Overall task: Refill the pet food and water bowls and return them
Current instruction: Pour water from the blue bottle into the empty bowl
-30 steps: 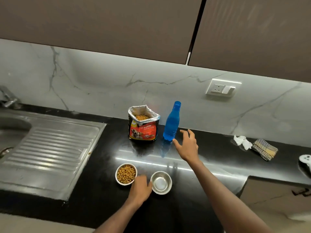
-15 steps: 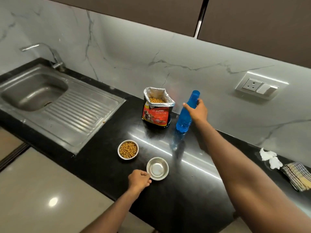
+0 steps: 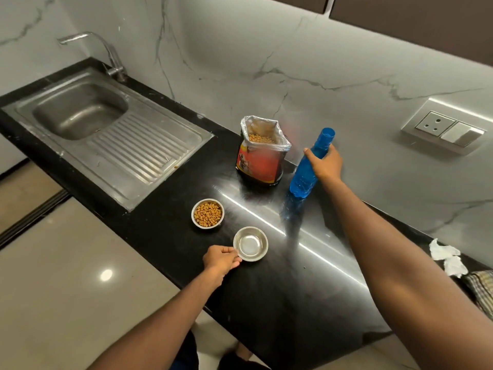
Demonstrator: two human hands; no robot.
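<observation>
Right hand (image 3: 326, 164) wrapped around the upper neck of the blue water bottle (image 3: 309, 166), just under the cap. Bottle tilted, cap end pointing away toward the wall, base at or just off the black tabletop (image 3: 293, 289); can't tell if it still touches. Cap on.

Left hand (image 3: 220, 260) pinching the near-left rim of the empty steel bowl (image 3: 250, 243), fingers closed on the edge. Bowl sits flat on the tabletop, nothing visible inside except a reflection.

Food bowl (image 3: 207, 213) just beyond and slightly left of the left hand, filled with brown kibble, close to the empty bowl but not touching it. No hand on it.

Open pet food bag (image 3: 262, 153) stands upright just left of the right hand, close to the bottle with a small gap between them. Top folded open, silver lining showing, kibble visible inside.

Both bowls lie between the two hands' reach lines: empty one at the left hand, bottle well beyond it on the right-hand side.

Far left of the left hand: steel sink (image 3: 80, 110) with ribbed drainboard, tap (image 3: 106, 53) behind it. Right of the right forearm, at the tabletop's far end: crumpled white tissue (image 3: 448, 259) and a checked cloth (image 3: 482, 287), partly cut off by the frame. Wall socket (image 3: 444, 126) up and right of the right hand on the marble backsplash.
</observation>
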